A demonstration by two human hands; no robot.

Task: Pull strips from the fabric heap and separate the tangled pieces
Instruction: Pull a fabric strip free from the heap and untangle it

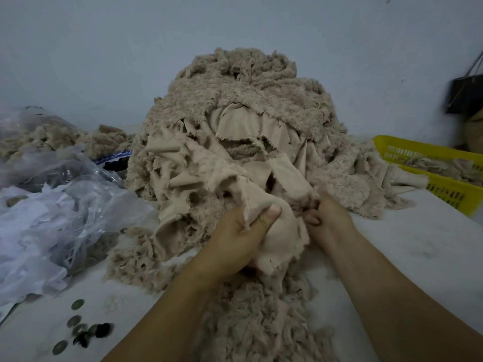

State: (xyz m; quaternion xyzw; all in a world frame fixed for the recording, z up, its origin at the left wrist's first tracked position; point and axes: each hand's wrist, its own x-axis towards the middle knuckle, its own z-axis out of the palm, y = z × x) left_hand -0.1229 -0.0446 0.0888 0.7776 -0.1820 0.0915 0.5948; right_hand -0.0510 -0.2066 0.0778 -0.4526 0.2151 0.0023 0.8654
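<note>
Head view, sole entry. Item one, fabric heap: beige fleece pieces piled mid-desk, trailing toward me. Item two, left hand: fingers clenched on a smooth-backed strip at the heap's near foot. Item three, right hand: just beside it, curled into the adjoining fleece, grasping a tangled tuft. Hazards, my judgement: a hard pull may drag the whole heap forward, tear the strip's frayed edge, or push pieces into the plastic bags or yellow basket on either side.
</note>
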